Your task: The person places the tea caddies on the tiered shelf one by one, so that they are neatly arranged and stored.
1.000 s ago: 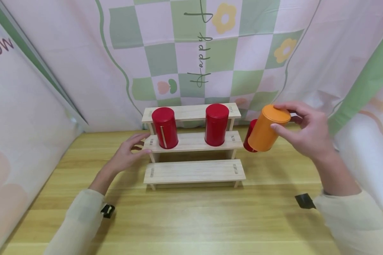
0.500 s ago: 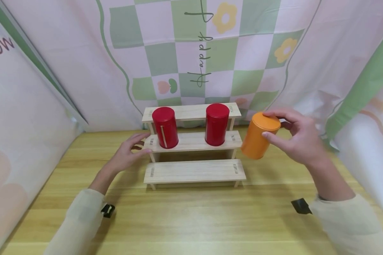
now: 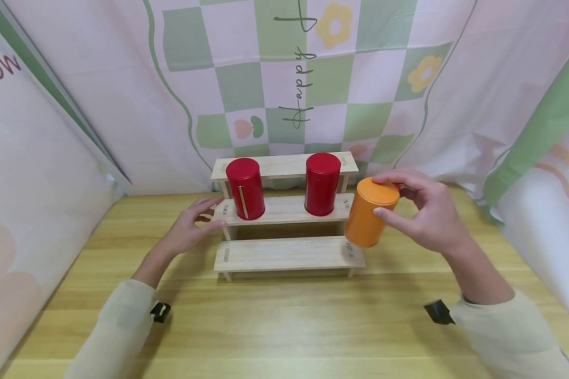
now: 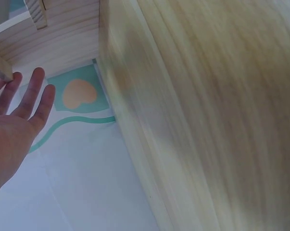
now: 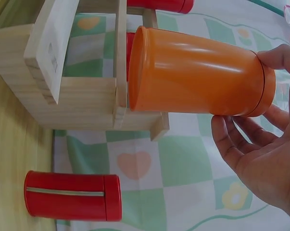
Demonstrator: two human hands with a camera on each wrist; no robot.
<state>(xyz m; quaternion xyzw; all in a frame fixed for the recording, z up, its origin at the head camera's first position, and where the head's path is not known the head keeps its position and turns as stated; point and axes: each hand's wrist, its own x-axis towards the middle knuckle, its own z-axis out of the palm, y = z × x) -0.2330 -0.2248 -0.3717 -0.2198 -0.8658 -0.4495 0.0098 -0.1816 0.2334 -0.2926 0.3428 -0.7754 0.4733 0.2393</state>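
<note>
My right hand [image 3: 427, 210] grips an orange cylindrical tin [image 3: 372, 213] near its lid, thumb on the near side and fingers behind. The tin hangs tilted at the right end of a three-tier wooden display stand [image 3: 284, 254], overlapping the middle and lowest tiers in the head view. My left hand [image 3: 189, 226] holds the stand's middle tier at its left end, thumb at the front edge and a finger at the back; its other fingers spread loosely in the left wrist view. Two red tins, one left [image 3: 248, 195] and one right [image 3: 322, 184], stand upright on that tier.
Another red tin [image 5: 72, 196] stands on the wooden table [image 3: 284, 326] right of the stand, mostly hidden in the head view by my right hand and the orange tin. A checkered curtain [image 3: 284, 84] hangs close behind the stand, with pale cloth at both sides.
My right hand has carried the orange tin left and toward me, from beside the stand to over its right end. The left hand, the stand and the red tins have stayed put.
</note>
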